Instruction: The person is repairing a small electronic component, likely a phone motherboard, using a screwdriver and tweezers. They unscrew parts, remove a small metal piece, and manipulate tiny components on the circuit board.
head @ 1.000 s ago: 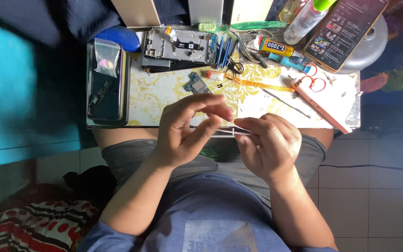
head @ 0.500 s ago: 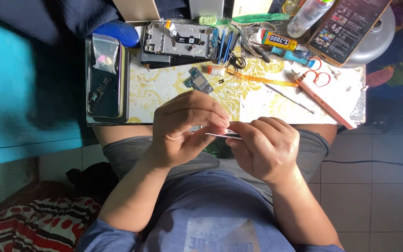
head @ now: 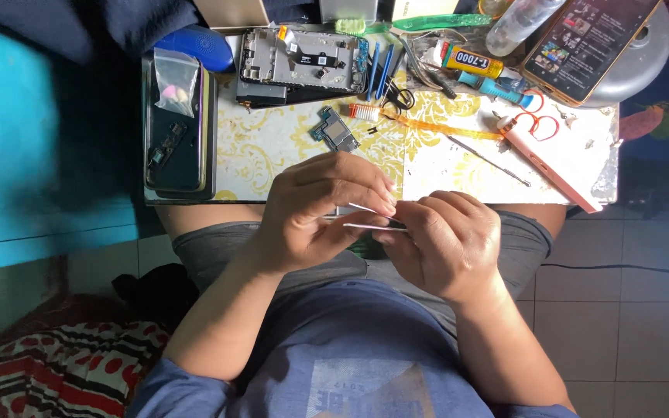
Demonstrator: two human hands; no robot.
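Both hands meet over the lap, just in front of the desk (head: 272, 166) edge: left hand (head: 315, 209) left, right hand (head: 447, 244) right, a thin flat strip (head: 373, 218) pinched between their fingers. On the desk: phone (head: 176, 131) at far left with a small plastic bag (head: 176, 81) on it; opened phone frame (head: 303, 62) at back centre; small circuit board (head: 334, 130) in front of it; glue tube (head: 470, 60) right of the frame; second phone (head: 586, 42) at back right; scissors (head: 536, 124) near the right edge.

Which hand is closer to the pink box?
Right. The right hand is just below the pink box, across the table edge; the left hand is farther left.
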